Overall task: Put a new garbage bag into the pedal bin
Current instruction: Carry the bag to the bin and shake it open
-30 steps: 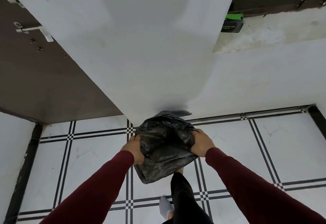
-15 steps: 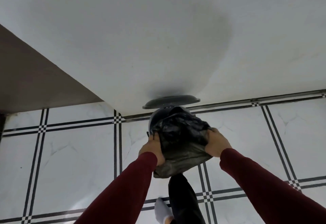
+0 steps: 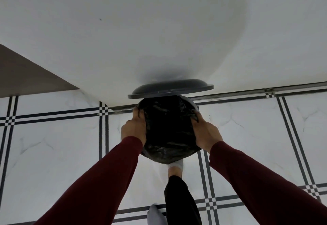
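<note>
A round pedal bin stands against the white wall with its grey lid [image 3: 170,88] raised; only a sliver of its rim [image 3: 193,103] shows. A black garbage bag [image 3: 168,127] is spread wide over the bin's mouth and covers most of it. My left hand [image 3: 133,130] grips the bag's left edge and my right hand [image 3: 206,133] grips its right edge. A white-socked foot [image 3: 175,166] reaches under the bag's near side, where the pedal is hidden.
White floor tiles with black stripe bands [image 3: 103,132] surround the bin. The white wall [image 3: 159,30] rises right behind it. A brown door [image 3: 26,76] is at the left. My other socked foot [image 3: 155,215] stands at the bottom edge.
The view has tilted down and drawn closer. Both hands have lowered the bag onto the bin and pulled its opening wider. The lid stays raised.
</note>
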Action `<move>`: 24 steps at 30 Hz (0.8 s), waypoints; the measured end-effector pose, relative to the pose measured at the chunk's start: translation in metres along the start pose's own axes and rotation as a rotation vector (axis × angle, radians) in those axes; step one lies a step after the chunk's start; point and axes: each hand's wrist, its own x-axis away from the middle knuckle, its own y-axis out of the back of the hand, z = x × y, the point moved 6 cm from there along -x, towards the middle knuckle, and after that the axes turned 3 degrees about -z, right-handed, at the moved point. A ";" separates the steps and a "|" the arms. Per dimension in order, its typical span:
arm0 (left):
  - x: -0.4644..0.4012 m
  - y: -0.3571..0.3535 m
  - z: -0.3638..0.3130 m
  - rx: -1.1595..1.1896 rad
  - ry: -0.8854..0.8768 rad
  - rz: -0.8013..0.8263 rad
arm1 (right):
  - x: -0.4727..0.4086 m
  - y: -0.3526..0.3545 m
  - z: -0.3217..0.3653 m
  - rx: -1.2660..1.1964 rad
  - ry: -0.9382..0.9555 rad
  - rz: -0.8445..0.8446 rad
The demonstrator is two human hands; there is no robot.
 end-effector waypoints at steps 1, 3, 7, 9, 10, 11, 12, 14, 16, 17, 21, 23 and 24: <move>-0.002 -0.002 0.005 0.001 0.032 -0.010 | -0.005 -0.004 0.000 -0.012 -0.003 0.012; -0.011 -0.009 0.013 0.019 0.087 -0.029 | -0.016 -0.008 -0.005 -0.077 -0.036 -0.016; -0.028 -0.020 0.004 0.129 0.019 -0.018 | -0.028 0.000 -0.034 -0.152 -0.181 -0.181; -0.040 -0.022 -0.001 0.182 -0.018 -0.018 | -0.038 0.000 -0.047 -0.143 -0.244 -0.159; -0.046 -0.021 0.000 0.189 -0.020 -0.022 | -0.044 0.000 -0.050 -0.141 -0.252 -0.125; -0.052 -0.022 0.002 0.187 -0.016 -0.022 | -0.052 -0.001 -0.051 -0.145 -0.252 -0.092; -0.058 -0.023 0.006 0.180 -0.009 -0.010 | -0.061 -0.001 -0.051 -0.154 -0.246 -0.061; -0.070 -0.024 0.016 0.163 0.005 0.017 | -0.078 -0.002 -0.051 -0.185 -0.230 -0.004; -0.079 -0.026 0.026 0.135 0.001 0.045 | -0.094 -0.007 -0.058 -0.232 -0.238 0.065; -0.084 -0.031 0.029 0.116 -0.016 0.088 | -0.100 -0.014 -0.061 -0.281 -0.253 0.130; -0.086 -0.058 0.038 0.265 -0.028 0.382 | -0.095 -0.034 -0.080 -0.710 -0.423 0.382; -0.078 -0.065 0.043 0.562 0.050 0.470 | -0.079 -0.049 -0.092 -1.174 -0.621 0.398; -0.073 -0.067 0.046 0.741 0.099 0.503 | -0.070 -0.055 -0.094 -1.384 -0.691 0.388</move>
